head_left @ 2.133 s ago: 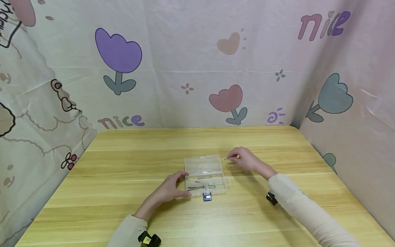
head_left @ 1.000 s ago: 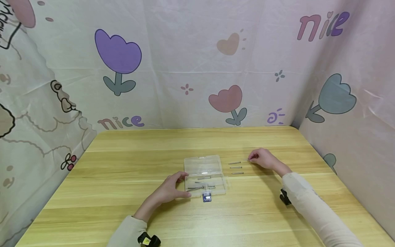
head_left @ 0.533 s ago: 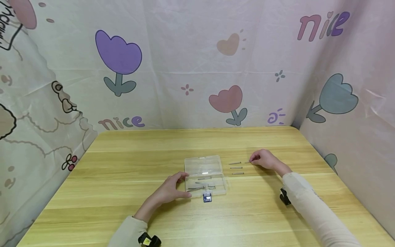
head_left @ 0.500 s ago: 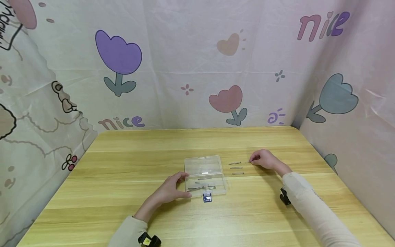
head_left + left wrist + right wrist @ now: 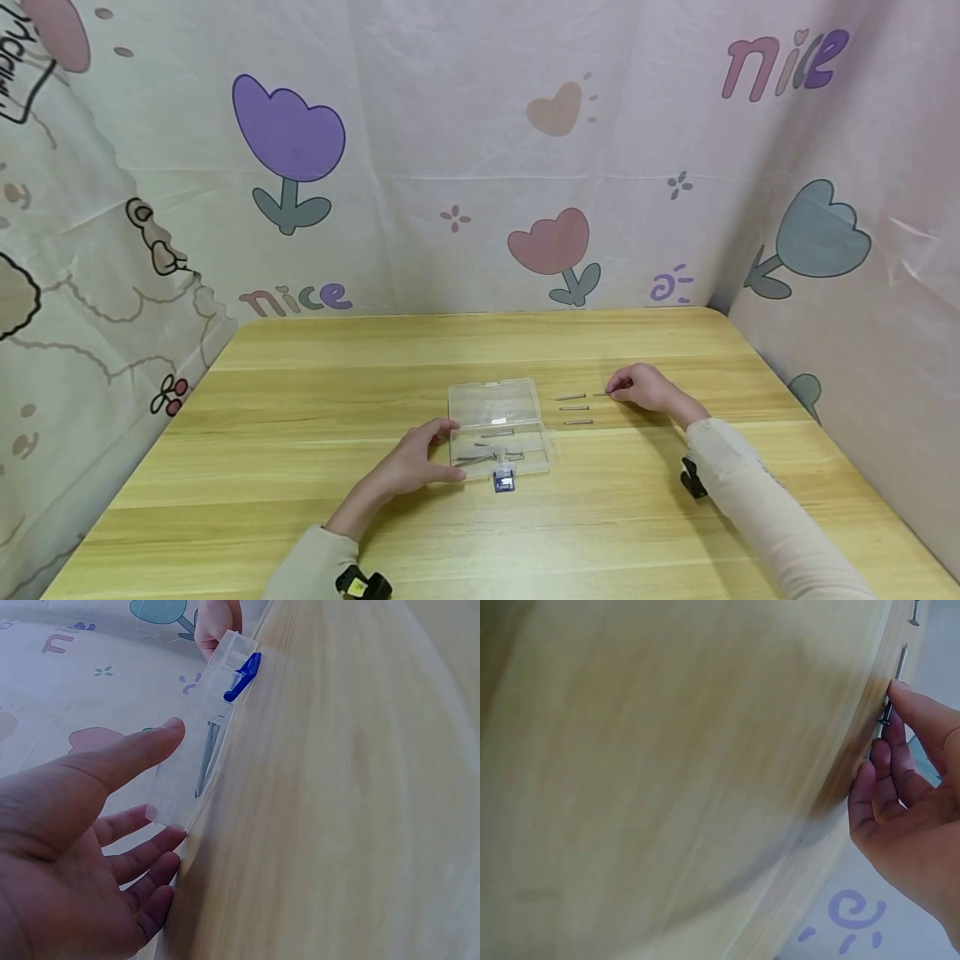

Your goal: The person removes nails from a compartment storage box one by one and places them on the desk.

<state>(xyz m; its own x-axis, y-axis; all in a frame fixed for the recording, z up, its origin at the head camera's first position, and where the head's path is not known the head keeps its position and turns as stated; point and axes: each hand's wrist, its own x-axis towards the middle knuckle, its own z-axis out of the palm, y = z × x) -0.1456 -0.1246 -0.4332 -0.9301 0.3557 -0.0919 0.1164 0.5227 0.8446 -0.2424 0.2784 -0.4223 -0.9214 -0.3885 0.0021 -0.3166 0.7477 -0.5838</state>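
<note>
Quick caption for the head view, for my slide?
Left hand steadies an open clear box; right hand pinches a nail on the table.

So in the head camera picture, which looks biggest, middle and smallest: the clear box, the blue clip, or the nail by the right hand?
1. Clear box
2. Nail
3. Blue clip; these last two look close in size.

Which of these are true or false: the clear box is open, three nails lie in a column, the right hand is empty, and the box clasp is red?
1. The clear plastic box lies open on the light wooden table. True.
2. Three thin metal nails lie in a column right of it. True.
3. The right hand is empty. False: it pinches a fourth nail.
4. The box clasp is red. False: the clasp is blue.
5. The left hand touches the box. True.
</note>
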